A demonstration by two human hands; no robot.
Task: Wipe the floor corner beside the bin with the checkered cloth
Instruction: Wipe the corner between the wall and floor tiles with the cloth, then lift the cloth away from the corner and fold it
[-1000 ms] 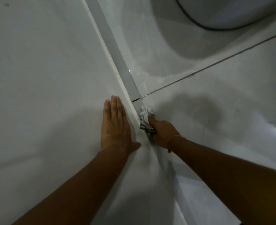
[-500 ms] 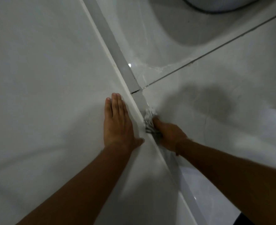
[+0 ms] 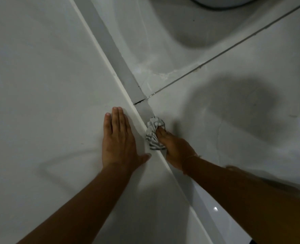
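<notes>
Your right hand (image 3: 176,149) is closed around the bunched checkered cloth (image 3: 153,133), pressing it against the grey skirting strip (image 3: 121,62) where the floor (image 3: 233,138) meets the wall (image 3: 40,76). Your left hand (image 3: 118,140) lies flat and open on the wall, holding nothing. The bin (image 3: 221,1) shows only at the top edge.

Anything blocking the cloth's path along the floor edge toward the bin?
Nothing visible. The right hand presses the checkered cloth against the grey skirting; the floor ahead to the bin is bare. The left hand rests flat on the wall, off the path.
</notes>
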